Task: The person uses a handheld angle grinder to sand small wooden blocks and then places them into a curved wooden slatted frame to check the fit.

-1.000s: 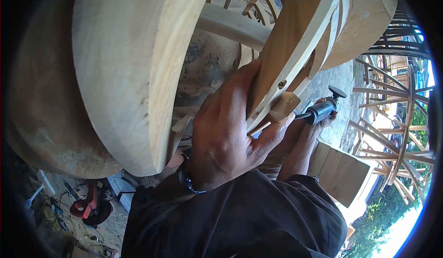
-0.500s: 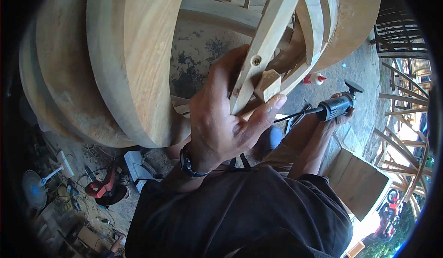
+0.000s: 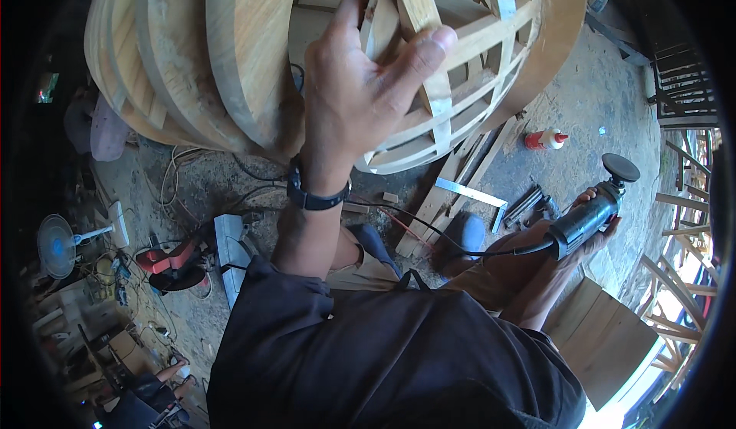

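Note:
My left hand is raised against a large round wooden lattice frame, its thumb pressing a small wooden block onto one of the slats. A dark watch sits on that wrist. My right hand hangs lower at the right, wrapped around the black body of an angle grinder, whose round disc points up and away from the frame. A black cord runs from the grinder across my lap.
Thick curved wooden rings stand at the left of the frame. On the concrete floor lie a metal square, a glue bottle, wood strips, a red power tool and a small fan. A wooden board lies at the lower right.
My left hand has lifted higher on the lattice with the block under its thumb. My right hand has drawn the grinder down and away from the frame.

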{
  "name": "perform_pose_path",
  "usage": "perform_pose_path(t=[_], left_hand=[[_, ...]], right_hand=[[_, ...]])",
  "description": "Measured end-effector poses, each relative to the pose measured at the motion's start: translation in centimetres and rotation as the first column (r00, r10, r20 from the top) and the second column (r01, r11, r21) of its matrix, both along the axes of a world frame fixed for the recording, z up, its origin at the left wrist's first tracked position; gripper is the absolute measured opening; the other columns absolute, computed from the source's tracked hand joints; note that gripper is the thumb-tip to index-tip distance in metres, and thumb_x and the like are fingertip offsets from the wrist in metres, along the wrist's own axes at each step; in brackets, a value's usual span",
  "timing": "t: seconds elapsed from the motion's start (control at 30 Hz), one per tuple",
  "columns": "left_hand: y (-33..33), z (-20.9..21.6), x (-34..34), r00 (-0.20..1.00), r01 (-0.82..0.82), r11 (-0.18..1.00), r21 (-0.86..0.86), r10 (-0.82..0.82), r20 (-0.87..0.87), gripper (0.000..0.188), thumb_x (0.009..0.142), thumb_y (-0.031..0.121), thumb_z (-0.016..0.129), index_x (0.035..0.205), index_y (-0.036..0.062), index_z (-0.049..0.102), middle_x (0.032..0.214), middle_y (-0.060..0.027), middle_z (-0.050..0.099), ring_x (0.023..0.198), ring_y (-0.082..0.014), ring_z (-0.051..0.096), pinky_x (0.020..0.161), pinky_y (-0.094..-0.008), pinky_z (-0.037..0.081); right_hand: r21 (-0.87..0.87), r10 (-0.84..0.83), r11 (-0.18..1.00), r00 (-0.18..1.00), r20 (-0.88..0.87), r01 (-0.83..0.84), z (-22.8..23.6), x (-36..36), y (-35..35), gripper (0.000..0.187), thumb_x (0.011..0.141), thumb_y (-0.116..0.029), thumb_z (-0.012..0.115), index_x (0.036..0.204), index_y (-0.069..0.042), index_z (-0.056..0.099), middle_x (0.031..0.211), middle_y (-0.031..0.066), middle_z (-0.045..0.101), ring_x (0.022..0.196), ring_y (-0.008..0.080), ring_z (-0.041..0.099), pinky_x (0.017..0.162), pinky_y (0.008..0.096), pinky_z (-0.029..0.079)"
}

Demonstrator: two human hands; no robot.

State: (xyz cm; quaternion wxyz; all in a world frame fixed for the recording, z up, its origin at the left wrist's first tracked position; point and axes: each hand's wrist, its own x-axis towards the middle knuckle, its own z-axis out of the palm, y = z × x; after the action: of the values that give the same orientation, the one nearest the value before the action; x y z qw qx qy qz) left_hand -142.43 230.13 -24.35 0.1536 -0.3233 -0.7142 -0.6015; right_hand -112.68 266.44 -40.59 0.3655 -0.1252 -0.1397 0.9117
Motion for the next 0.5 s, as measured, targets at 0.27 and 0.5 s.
perform_pose_path(t=[0.27, 0.5], left_hand=[[-1.6, 2.8, -0.1, 0.987, -0.088, 0.996, 0.032, 0.083, 0.137, 0.043, 0.096, 0.025, 0.065, 0.132, 0.0045, 0.053, 0.106, -0.0036, 0.059, 0.101, -0.012, 0.057, 0.087, -0.0292, 0.05], [1.6, 4.0, 3.4, 0.807, -0.574, 0.802, -0.167, 0.519, -0.283, 0.079, 0.073, 0.058, 0.084, 0.113, -0.0054, 0.061, 0.095, -0.0146, 0.065, 0.09, -0.0261, 0.062, 0.083, -0.0382, 0.05]], right_hand=[[-0.04, 0.114, 0.992, 0.985, -0.133, -0.12, -0.1, 3.5, -0.2, 0.08, 0.09, -0.044, 0.07, 0.138, 0.009, 0.034, 0.115, 0.0298, 0.052, 0.1, 0.0394, 0.06, 0.091, 0.0483, 0.057], [0.147, -0.093, 0.984, 0.995, -0.045, 0.099, -1.4, 3.3, 1.3, 0.073, 0.095, -0.052, 0.057, 0.131, 0.01, 0.045, 0.108, 0.0319, 0.059, 0.094, 0.0418, 0.065, 0.087, 0.0491, 0.059]])
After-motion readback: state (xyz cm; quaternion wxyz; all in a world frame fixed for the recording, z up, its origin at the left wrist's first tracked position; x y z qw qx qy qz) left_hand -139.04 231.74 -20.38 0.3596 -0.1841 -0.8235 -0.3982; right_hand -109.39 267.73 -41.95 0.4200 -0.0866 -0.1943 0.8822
